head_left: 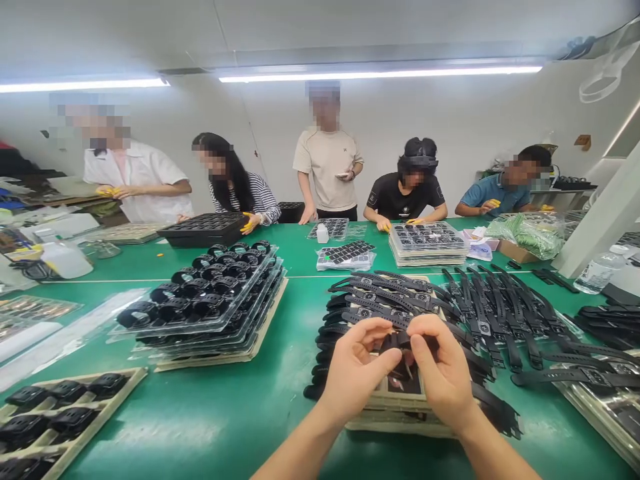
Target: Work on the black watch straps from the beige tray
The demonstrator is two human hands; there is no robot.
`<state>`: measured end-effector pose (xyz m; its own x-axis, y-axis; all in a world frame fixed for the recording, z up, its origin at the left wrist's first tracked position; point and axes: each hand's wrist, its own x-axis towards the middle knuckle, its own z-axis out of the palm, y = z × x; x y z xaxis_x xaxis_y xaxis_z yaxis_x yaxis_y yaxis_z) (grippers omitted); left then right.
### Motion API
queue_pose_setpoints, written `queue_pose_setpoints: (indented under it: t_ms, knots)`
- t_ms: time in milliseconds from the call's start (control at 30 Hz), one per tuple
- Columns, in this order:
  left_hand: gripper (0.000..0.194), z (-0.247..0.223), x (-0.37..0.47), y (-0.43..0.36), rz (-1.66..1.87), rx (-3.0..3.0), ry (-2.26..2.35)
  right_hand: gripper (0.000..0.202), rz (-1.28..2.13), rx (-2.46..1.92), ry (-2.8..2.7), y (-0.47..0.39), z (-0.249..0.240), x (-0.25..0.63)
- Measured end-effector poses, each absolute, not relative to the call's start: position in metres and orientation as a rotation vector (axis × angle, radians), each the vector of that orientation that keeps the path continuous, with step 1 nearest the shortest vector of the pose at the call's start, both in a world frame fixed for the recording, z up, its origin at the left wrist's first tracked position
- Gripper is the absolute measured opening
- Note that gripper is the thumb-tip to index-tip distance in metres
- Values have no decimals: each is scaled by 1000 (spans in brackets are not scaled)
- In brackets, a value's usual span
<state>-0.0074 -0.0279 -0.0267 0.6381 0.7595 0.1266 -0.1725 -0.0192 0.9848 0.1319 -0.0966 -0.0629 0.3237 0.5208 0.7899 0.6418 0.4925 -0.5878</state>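
Both hands meet over the pile in front of the person: left hand (357, 370) and right hand (440, 367) each pinch a black watch strap (400, 340) btwn thumb & fingertips, held just above a stack of trays (395, 407) w/ more straps heaped behind it (380, 300).

Risk as I judge it: the strap is small and the grip is fingertips only, so a slip could drop it into the heap, where it'd be hard to tell from the rest. The heap spills over the tray edges, so an elbow nudge could slide straps onto the table.

Surface is a green mat table (280, 373), crowded: clear blister trays of black watch cases (210, 293) stacked to the left, a cardboard grid tray (65, 413) at the near-left corner, loose straps (505, 313) spread right. Five other people across the table, some w/ yellow finger cots, working on trays. White walls, strip lights overhead
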Motion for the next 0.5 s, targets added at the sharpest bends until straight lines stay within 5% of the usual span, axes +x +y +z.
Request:
queue_pose_setpoints:
  t_ms: [500]
  knots:
    - [57,-32,-5,-33,870,1301,535,20,-299,-1256,-1567,-93,-77,158]
